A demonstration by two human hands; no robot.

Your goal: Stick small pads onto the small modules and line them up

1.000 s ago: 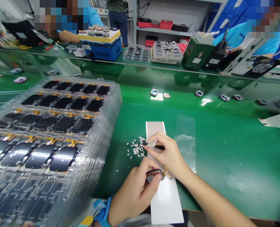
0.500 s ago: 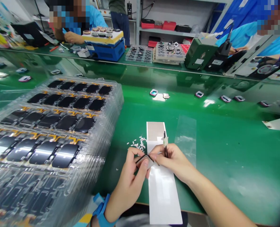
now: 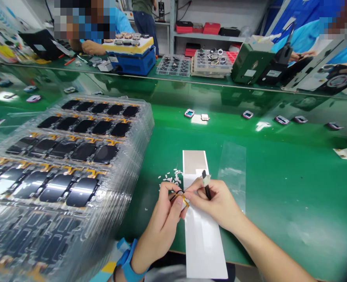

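My left hand (image 3: 160, 225) pinches a small watch-type display screen (image 3: 186, 203) between thumb and fingers; its orange flex cable faces up. The fingertips of my right hand (image 3: 222, 203) touch the screen's far edge, and the same hand grips dark tweezers (image 3: 205, 183) wrapped with whitish tape, pointing up. Much of the screen is hidden by my fingers. Beneath both hands a long white adhesive sheet (image 3: 204, 244) lies over the table's front edge, its far end greyish-beige. Small white peeled pieces (image 3: 171, 179) are scattered left of the sheet.
On the left rises a tall stack of clear plastic trays (image 3: 145, 129) holding black screens. A transparent film (image 3: 232, 168) lies right of the sheet. Small watch cases (image 3: 189, 113) sit farther back below a glass shelf edge. Across the bench, co-workers in blue sit behind a blue box (image 3: 132, 60).
The screen has turned in my left hand, so its orange flex cable now shows where a plain grey face was. My right hand stays at its edge, with the tweezers tilted slightly differently.
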